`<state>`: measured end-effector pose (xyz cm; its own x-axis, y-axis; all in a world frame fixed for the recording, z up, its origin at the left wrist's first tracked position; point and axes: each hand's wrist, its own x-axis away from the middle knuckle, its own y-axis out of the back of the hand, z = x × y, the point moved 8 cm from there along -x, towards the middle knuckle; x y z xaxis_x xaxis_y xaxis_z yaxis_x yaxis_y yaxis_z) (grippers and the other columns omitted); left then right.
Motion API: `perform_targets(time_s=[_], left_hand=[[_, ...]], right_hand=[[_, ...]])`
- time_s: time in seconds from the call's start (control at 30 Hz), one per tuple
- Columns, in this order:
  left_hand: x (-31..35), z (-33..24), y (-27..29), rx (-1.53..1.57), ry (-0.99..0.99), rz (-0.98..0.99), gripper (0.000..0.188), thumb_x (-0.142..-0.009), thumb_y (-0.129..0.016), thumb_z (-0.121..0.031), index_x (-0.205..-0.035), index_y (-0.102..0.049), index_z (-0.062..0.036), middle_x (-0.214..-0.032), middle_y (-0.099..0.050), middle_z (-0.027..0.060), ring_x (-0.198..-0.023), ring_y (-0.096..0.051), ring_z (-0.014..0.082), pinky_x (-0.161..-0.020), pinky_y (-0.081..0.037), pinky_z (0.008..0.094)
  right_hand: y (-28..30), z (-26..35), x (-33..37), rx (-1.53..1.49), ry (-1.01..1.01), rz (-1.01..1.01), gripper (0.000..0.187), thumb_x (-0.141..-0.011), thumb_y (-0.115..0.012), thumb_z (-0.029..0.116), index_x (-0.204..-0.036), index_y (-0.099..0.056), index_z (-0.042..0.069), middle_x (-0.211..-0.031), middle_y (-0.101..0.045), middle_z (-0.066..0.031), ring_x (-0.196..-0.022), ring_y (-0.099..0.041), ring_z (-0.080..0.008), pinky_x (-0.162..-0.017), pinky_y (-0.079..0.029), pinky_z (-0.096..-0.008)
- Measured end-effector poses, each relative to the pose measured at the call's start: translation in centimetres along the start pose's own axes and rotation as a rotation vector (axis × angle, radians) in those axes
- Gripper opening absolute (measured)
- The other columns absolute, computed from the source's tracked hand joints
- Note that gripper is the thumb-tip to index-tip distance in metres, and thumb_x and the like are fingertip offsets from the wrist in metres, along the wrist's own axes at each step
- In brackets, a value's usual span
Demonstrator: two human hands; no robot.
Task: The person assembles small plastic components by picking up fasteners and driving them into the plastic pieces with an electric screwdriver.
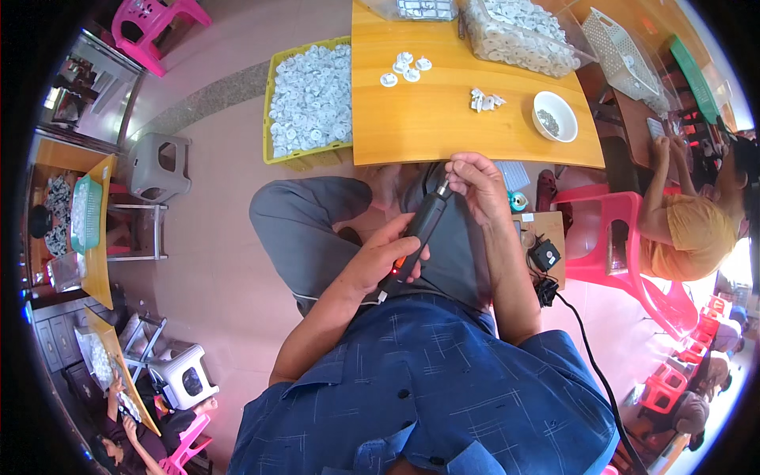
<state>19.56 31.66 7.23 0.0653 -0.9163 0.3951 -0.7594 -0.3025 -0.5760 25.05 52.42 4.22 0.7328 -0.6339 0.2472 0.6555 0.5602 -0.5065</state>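
My left hand point(372, 260) is closed around a black cordless-type electric screwdriver point(430, 218), which has a small red light and a white cable at its lower end. Its metal tip points up and away from me, over my lap. At that tip, the fingers of my right hand point(480, 184) are pinched together; whatever they hold is too small or hidden to make out. Past my hands is a wooden table point(443, 134). On it lie several round white plastic parts point(411, 74), a small cluster of white pieces point(484, 100) and a white bowl point(570, 116) with small grey metal bits inside.
A yellow crate point(307, 153) full of white parts stands left of the table. A clear bin point(526, 63) heaped with parts sits at the far side. Right of me are a black adapter point(545, 255), a cable and a pink chair point(609, 229) with a seated person.
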Motion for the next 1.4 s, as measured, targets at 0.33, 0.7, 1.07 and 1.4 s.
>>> perform_targets(time_s=[0.33,0.7,1.07,1.4], left_hand=[[-0.2,0.1,-0.1,0.069,-0.035,0.02,0.048,-0.101,-0.057,-0.017,-0.145,-0.045,-0.0034,-0.095,-0.066,0.0085,-0.07,-0.064,0.0146,-0.063,-0.055,0.0289],[-0.1,0.1,0.0,-0.15,-0.126,-0.021,0.054,-0.102,-0.057,-0.018,-0.152,-0.04,-0.0063,-0.099,-0.065,0.0076,-0.072,-0.063,0.0131,-0.066,-0.053,0.0269],[0.1,-0.8,0.0,-0.072,-0.195,-0.003,0.052,-0.102,-0.059,-0.02,-0.149,-0.041,-0.0057,-0.098,-0.063,0.0071,-0.072,-0.062,0.0127,-0.066,-0.052,0.0265],[0.1,-1.4,0.6,-0.085,-0.179,-0.036,0.052,-0.1,-0.058,-0.016,-0.148,-0.041,-0.0057,-0.098,-0.063,0.0062,-0.073,-0.062,0.0124,-0.065,-0.051,0.0259]], right_hand=[[-1.1,0.3,0.3,-0.012,0.01,0.053,0.018,-0.096,-0.07,0.006,-0.113,-0.07,0.001,-0.099,-0.075,-0.0102,-0.082,-0.07,-0.0131,-0.075,-0.059,-0.0252],[-1.4,0.6,-0.1,0.081,-0.025,0.107,0.021,-0.096,-0.071,0.008,-0.116,-0.069,0.002,-0.101,-0.075,-0.0092,-0.082,-0.07,-0.0125,-0.075,-0.059,-0.025],[-3.5,0.2,0.1,0.046,-0.053,0.174,0.043,-0.098,-0.07,0.014,-0.137,-0.055,0.002,-0.108,-0.074,-0.0123,-0.089,-0.073,-0.0162,-0.078,-0.061,-0.0256],[-0.3,6.5,-4.2,0.681,0.296,-0.139,0.039,-0.099,-0.067,0.016,-0.135,-0.058,0.003,-0.101,-0.069,-0.0042,-0.081,-0.066,-0.0097,-0.07,-0.052,-0.0263]])
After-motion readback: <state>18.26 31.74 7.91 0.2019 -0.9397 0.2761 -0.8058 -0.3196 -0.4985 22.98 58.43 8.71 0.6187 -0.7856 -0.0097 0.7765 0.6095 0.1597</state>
